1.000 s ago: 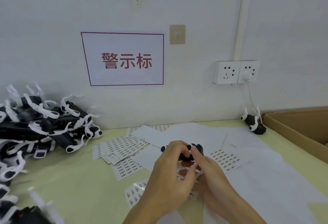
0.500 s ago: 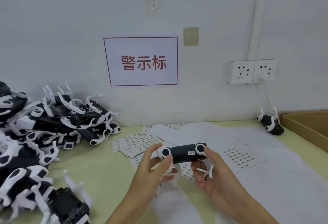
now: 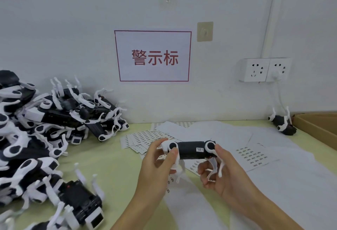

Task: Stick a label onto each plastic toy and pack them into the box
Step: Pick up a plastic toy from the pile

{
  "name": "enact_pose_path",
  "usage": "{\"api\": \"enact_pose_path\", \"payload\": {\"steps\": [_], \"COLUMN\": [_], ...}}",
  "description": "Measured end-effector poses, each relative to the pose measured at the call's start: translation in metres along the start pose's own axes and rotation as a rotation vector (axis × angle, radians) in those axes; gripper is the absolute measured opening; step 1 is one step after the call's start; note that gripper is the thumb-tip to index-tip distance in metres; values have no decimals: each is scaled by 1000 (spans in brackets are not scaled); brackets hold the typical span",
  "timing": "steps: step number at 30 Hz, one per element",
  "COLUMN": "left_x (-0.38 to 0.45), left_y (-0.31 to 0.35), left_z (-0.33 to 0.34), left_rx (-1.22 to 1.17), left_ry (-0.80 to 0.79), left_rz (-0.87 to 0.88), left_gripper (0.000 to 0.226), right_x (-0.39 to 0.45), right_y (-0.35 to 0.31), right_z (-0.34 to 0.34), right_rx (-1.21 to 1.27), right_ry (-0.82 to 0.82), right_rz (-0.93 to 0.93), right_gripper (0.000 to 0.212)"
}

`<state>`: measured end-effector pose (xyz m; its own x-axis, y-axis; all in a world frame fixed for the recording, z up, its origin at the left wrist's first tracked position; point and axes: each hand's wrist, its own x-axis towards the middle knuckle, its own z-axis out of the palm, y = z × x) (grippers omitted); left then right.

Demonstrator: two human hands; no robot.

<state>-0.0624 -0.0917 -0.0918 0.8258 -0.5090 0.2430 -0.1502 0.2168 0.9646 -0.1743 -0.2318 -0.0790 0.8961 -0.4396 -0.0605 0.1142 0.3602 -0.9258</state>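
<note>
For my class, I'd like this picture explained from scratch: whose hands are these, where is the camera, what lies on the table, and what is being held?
There is no machine here. The camera sits on a person's head and looks forward and down, so the two hands belong to the wearer. The left hand and the right hand each grip one end of a black and white toy, held level above the table. A small white label is already stuck on its black body. On the left lies a pile of toys of the same kind. Label sheets and plain white paper are spread under the hands. One more toy lies by the wall, beside a cardboard box at the right edge. On the wall hang a sign and sockets.
</note>
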Motion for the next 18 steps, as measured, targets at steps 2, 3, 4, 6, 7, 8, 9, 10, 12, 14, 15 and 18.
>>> {"api": "enact_pose_path", "payload": {"steps": [2,3,4,6,7,8,9,10,12,14,15,18], "left_x": [0,-1,-1,-1,-1,-2,-2,-2,-2,-2,-2,-1], "left_y": [2,4,5,4,4,4,4,4,2,0,0,-3], "left_z": [-1,-2,-2,-3,-3,-2,-2,-2,-3,-5,-6,-7], "left_rx": [27,29,18,-36,-56,-61,-53,-38,-13,-9,-11,-20], "left_ry": [-30,-44,-60,-71,-69,-66,-61,-59,-67,-90,-102,-115], "left_rz": [19,27,33,20,19,31,46,62,86,95,96,100], "left_gripper": [17,19,26,42,45,45,43,41,38,39,39,37], "right_x": [0,0,-1,-2,-2,-2,-1,-1,0,0,0,3], "right_y": [0,0,0,1,1,2,2,2,2,1,1,1], "right_z": [-2,-2,-3,-5,-6,-7,-8,-9,-11,-13,-14,-16], "right_rx": [-20,-45,-69,-86,-86,-86,-88,-93,-101,-106,-108,-114], "right_ry": [-15,-26,-37,-58,-66,-69,-65,-58,-57,-67,-68,-72], "right_rz": [-18,-24,-29,-40,-48,-56,-66,-80,-103,-107,-106,-117], "right_gripper": [57,59,60,61,60,59,58,56,53,51,50,53]}}
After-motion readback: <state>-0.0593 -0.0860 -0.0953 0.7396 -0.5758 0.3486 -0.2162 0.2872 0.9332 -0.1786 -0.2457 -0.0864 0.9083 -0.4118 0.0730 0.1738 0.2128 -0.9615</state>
